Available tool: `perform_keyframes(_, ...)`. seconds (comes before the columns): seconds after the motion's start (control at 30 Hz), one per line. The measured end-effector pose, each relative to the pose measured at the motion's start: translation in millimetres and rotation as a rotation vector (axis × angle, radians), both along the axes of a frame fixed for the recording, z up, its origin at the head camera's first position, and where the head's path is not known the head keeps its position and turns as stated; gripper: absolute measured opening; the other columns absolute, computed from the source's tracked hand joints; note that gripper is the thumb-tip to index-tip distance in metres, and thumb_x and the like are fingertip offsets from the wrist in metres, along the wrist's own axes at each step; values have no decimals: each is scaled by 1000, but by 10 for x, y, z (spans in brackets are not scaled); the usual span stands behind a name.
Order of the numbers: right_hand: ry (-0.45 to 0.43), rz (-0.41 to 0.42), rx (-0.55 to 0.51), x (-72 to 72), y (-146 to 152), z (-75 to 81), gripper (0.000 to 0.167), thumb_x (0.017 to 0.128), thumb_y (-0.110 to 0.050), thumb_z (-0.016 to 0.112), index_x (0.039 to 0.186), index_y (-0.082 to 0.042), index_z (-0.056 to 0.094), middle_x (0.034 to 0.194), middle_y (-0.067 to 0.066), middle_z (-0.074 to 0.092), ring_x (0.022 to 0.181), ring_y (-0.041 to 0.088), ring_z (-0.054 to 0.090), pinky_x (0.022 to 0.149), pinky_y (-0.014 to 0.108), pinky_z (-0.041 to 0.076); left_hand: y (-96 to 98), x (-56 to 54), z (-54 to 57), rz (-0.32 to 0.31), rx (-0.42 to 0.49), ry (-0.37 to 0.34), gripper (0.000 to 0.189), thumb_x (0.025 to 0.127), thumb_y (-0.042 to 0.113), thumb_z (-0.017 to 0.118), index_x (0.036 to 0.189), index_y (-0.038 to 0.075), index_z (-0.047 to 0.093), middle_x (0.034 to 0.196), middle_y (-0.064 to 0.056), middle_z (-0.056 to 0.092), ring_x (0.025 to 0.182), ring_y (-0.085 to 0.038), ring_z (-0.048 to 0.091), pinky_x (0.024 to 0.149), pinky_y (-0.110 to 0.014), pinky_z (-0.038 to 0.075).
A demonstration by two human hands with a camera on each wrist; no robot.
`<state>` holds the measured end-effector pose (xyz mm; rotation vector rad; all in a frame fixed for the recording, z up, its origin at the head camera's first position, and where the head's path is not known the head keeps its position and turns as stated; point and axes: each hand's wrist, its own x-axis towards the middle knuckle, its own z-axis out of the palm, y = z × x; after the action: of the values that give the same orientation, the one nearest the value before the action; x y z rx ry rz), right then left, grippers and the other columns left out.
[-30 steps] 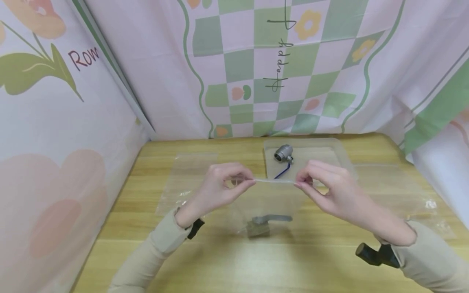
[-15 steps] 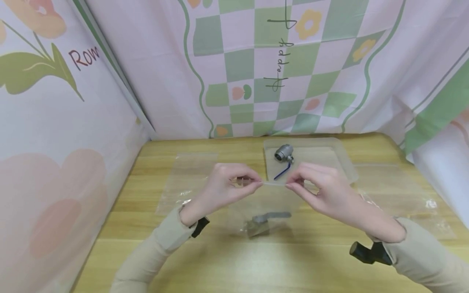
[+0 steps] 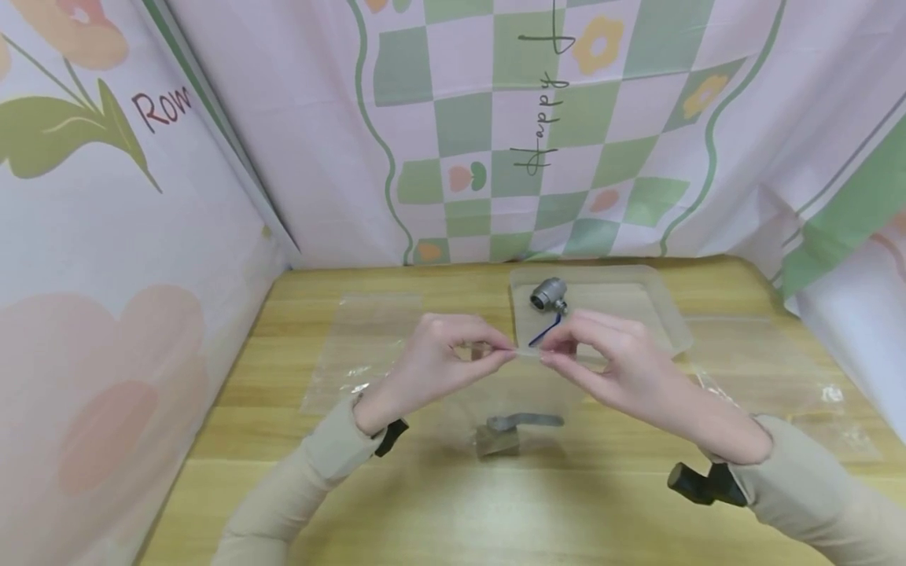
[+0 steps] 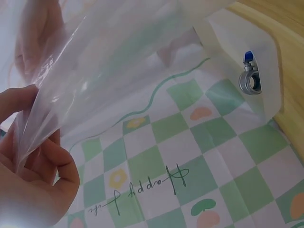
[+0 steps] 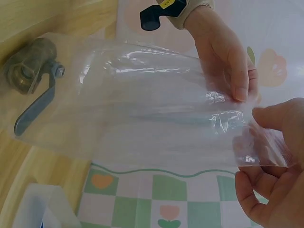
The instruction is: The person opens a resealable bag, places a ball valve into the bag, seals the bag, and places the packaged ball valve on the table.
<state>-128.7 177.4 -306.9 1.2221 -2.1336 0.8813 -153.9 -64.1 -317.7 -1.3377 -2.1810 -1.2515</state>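
2 bare hands work on 1 clear plastic bag (image 5: 147, 99) above mid-table (image 3: 453, 527): L hand (image 3: 449, 354) pinches its top edge btwn thumb & fingertips, R hand (image 3: 626, 363) pinches the same edge just beside it, w/ a short strip of plastic btwn them. Grey-handled valve (image 3: 504, 430) sits inside the bag at its bottom end, below the hands & in from the table's near edge; can't tell if it rests on the wood thru the plastic. Tray (image 3: 630, 314), pale & shallow, stands nr the table's far edge, R of centre, carrying 1 blue-handled valve (image 3: 548, 295) at its L side, lever running twd the tray's near L corner. Flat clear bag (image 3: 361, 338) lies twd the table's L edge; more clear plastic (image 3: 767, 358) twd the R edge, no. of pcs unclear. Curtain (image 3: 517, 141) w/ green & white checks hangs behind the far edge; beige sleeves (image 3: 800, 479), black wrist mounts (image 3: 697, 483) on the arms
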Motion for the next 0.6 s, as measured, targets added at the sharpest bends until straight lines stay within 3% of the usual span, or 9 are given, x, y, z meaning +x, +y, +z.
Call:
perform_keyframes(0.17, 17, -7, 11, 2, -59, 2, 25, 99, -31, 59, 89, -12, 71, 83, -5, 72, 75, 4, 62, 75, 10, 51, 18, 11, -11, -14, 16, -6, 6, 87, 4, 73, 89, 6, 78, 84, -4, 77, 69, -4, 64, 62, -13, 54)
perform_keyframes(0.37, 58, -20, 19, 1, -95, -3, 10, 93, -18, 63, 87, -13, 69, 81, -6, 70, 74, 5, 60, 75, 16, 48, 21, 14, -1, -14, 14, -6, 6, 86, 3, 73, 89, 6, 78, 84, -4, 78, 70, -4, 65, 62, -12, 54)
perform_keyframes(0.6, 66, -24, 11, -13, -156, 0, 33, 101, -39, 53, 86, -16, 71, 81, -8, 72, 74, 4, 62, 76, 21, 49, 7, 23, 11, -14, -9, 10, 6, 87, 5, 73, 90, 7, 78, 85, -3, 78, 71, -3, 67, 65, -9, 54)
